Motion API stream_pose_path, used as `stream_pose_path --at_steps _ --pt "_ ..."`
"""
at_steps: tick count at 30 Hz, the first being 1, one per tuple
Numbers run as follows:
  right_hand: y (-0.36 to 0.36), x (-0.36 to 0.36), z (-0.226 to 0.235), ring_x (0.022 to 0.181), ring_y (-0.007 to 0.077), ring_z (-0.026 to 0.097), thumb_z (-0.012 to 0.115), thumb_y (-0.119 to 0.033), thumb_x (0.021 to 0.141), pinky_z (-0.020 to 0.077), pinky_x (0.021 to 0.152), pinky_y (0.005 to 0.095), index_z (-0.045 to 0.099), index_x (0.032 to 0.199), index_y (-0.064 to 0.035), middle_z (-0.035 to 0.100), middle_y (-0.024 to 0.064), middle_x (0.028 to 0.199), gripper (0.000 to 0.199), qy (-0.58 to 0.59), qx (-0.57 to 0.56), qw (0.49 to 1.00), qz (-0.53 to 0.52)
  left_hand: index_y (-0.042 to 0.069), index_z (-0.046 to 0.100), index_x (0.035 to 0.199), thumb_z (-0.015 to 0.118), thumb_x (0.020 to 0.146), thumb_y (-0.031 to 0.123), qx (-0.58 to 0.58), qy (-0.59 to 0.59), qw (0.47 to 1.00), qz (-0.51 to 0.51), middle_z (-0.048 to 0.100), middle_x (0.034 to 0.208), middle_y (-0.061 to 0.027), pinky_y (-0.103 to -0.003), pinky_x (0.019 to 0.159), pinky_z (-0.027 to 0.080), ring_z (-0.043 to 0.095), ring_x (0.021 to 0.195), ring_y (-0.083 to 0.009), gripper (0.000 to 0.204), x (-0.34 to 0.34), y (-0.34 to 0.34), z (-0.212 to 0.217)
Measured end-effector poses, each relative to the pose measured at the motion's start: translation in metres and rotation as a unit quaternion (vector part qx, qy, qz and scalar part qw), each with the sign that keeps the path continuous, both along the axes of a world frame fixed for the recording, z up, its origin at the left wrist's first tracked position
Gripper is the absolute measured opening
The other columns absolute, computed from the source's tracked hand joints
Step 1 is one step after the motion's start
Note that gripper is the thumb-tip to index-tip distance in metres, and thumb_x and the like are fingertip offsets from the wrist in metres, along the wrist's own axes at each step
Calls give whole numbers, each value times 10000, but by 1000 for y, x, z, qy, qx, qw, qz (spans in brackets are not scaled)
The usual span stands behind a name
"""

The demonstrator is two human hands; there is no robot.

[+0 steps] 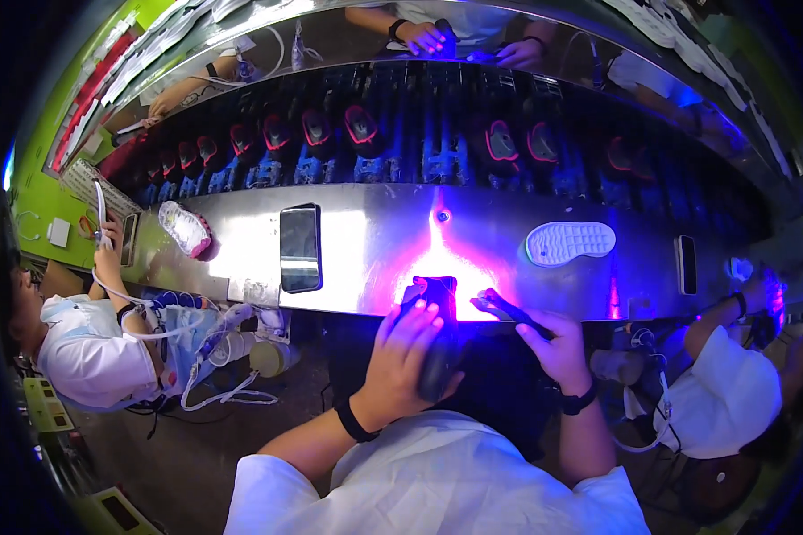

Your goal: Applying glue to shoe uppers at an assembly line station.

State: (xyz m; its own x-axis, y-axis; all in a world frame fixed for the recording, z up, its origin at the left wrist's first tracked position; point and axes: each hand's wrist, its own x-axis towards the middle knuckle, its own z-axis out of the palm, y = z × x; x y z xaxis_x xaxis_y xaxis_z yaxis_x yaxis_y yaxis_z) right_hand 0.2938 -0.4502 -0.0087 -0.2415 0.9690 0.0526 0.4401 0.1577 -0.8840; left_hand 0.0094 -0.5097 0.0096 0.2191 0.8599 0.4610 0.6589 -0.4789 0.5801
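My left hand grips a dark shoe upper at the near edge of the metal bench, its fingers spread over the side. The far end of the upper glows pink under a bright violet light. To the right, my right hand is closed around a dark-handled brush. The brush tip points left toward the upper, a small gap apart from it. A white shoe sole lies on the bench beyond my right hand, tread side up. A black phone rests beyond my left hand.
The metal bench runs across in front of me. Behind it is a dark conveyor carrying several pink-edged shoe uppers. A white and pink shoe sits at left, another phone at right. Co-workers sit on both sides and opposite.
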Motion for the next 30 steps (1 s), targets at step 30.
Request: stream_pose_path --at_steps 30 --pt "-15 -27 -20 895 123 685 769 -134 937 540 814 305 731 1214 16 775 80 991 317 45 -78 996 24 -48 523 1420 675 876 202 -6 104 990 -98 517 1496 -240 -645 1208 258 461 1447 -403 618 -22 -12 -27"
